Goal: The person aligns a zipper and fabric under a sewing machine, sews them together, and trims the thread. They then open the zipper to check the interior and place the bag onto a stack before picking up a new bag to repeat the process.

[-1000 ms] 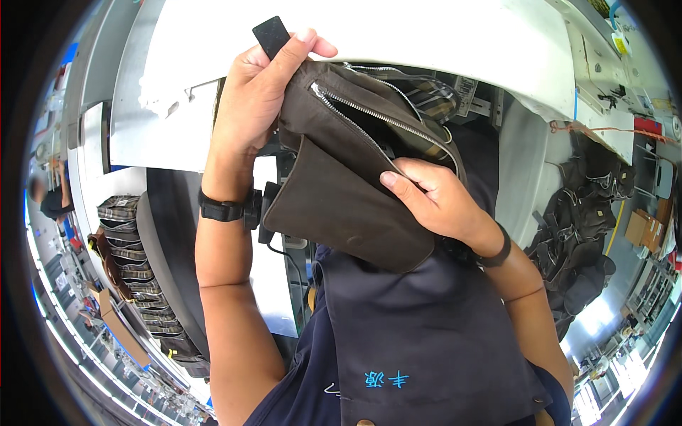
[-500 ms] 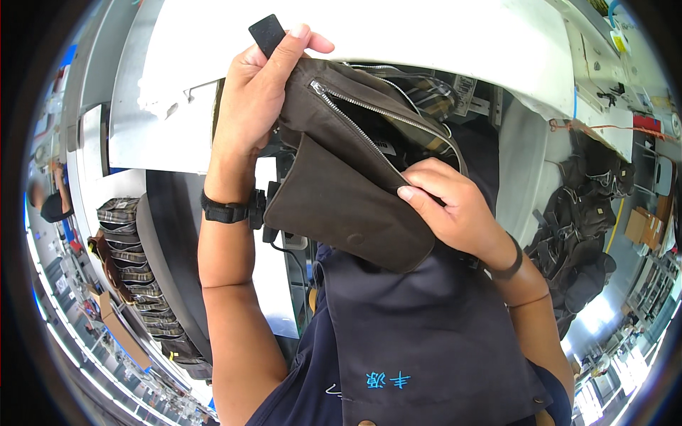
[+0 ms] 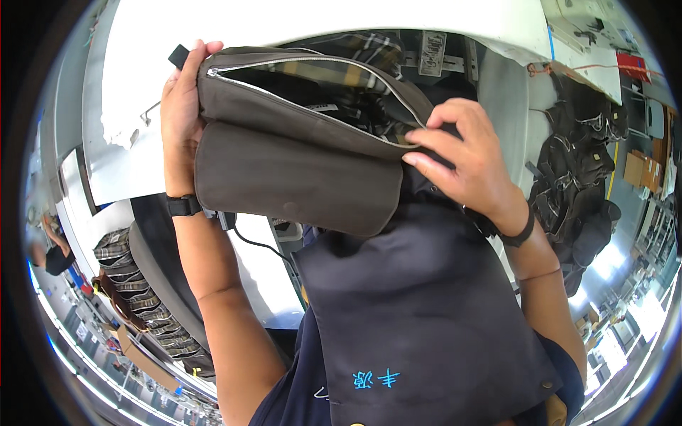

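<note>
A dark brown bag with a front flap is stretched between my two hands above my lap. Its long zipper gapes, showing plaid lining and a white label inside. My left hand grips the bag's left end, thumb on top by the zipper slider and a black strap tab sticking out beyond it. At the zipper's right end, my right hand pinches the bag's edge between thumb and fingers, the other fingers curled loosely.
A white worktable lies beyond the bag. Stacked plaid-lined pieces stand at left, beside a grey curved edge. Several dark bags hang in a heap at right. Another person is at the far left.
The bag has swung left and levelled out, with its zipper mouth spread wider. My left hand has moved left and down; my right hand has shifted slightly up and right along the edge.
</note>
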Action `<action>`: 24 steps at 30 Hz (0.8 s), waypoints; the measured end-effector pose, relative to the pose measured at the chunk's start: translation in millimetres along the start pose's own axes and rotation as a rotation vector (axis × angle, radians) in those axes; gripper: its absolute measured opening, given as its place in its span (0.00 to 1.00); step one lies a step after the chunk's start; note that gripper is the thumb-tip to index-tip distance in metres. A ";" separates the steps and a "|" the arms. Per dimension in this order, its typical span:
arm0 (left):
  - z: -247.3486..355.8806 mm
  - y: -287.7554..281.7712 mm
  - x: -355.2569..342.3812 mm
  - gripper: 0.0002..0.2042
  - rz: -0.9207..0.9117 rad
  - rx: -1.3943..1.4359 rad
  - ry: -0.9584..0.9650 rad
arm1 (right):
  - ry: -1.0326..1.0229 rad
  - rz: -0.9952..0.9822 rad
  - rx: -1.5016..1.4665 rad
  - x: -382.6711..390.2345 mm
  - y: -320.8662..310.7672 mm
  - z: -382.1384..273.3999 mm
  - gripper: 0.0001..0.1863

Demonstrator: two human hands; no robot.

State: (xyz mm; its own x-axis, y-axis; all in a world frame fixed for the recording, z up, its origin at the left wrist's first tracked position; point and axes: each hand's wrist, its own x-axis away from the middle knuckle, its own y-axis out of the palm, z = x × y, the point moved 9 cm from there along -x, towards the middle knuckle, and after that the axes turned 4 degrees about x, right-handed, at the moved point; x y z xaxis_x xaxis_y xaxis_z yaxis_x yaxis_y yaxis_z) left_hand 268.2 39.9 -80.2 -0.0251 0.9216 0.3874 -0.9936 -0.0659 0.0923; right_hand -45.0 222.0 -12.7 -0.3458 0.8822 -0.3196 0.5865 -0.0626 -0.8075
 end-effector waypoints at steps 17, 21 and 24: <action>-24.2 -24.2 -24.1 0.16 0.004 0.069 -0.077 | 0.537 0.038 -0.351 37.8 16.9 65.8 0.24; -26.2 -28.0 -24.1 0.18 -0.036 0.004 -0.083 | 0.551 -0.029 -0.316 43.0 20.2 67.9 0.21; -22.0 -26.3 -23.9 0.18 -0.031 -0.019 -0.069 | 0.538 -0.024 -0.323 42.8 19.8 66.7 0.21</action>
State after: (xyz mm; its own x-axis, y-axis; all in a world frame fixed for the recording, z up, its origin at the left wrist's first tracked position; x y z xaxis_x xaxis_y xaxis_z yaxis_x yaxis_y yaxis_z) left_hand 292.5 28.1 -112.0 0.0123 0.8946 0.4467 -0.9957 -0.0300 0.0875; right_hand -97.0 227.4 -75.5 0.0064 0.9982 0.0589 0.8040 0.0299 -0.5939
